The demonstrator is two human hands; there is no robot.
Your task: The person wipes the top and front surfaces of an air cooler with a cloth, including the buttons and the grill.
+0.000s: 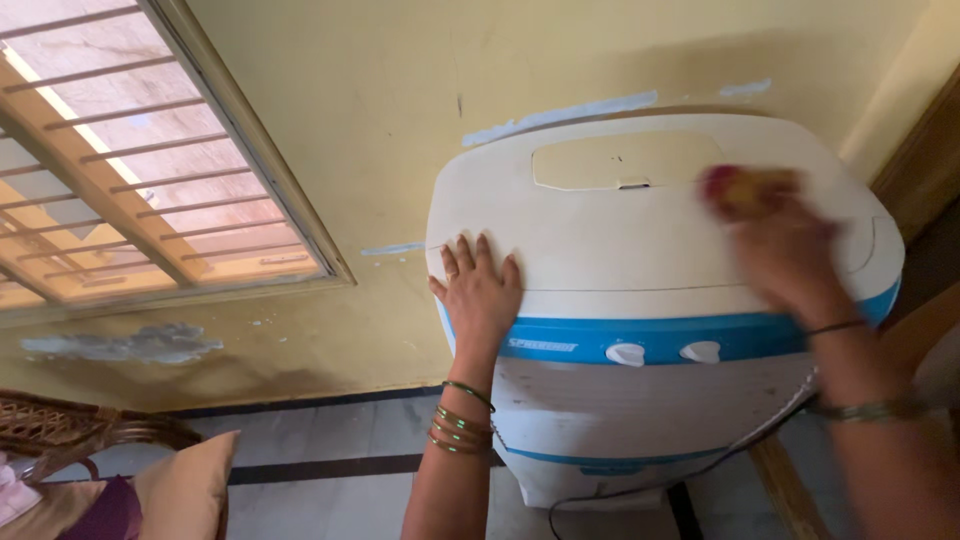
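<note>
Window: a barred window (130,170) with a wooden frame fills the upper left, set in a yellow wall (380,90) with patches of flaked paint.
Chair: a wicker chair (70,430) with a tan cushion (185,490) sits in the lower left corner, on a tiled floor (330,450) with dark stripes.
Left hand: the left hand (480,290) lies flat, palm down, on the left edge of the cooler's top, fingers extended and close together, thumb out to the side; bangles ring the wrist.
Air cooler: a white air cooler (640,250) with a blue band stands against the wall, centre right; its top has a recessed flap (625,160) near the back.
Knobs: two white knobs (625,354) sit side by side on the blue band at the front.
Cable: a dark cable (640,490) hangs down the front right and loops to the floor.
Right hand: the right hand (780,245) is blurred over the right part of the top, holding a reddish-yellow cloth (745,190) against the surface; how its fingers are set I cannot tell.
Door frame: a brown wooden door frame (925,150) stands at the far right.
</note>
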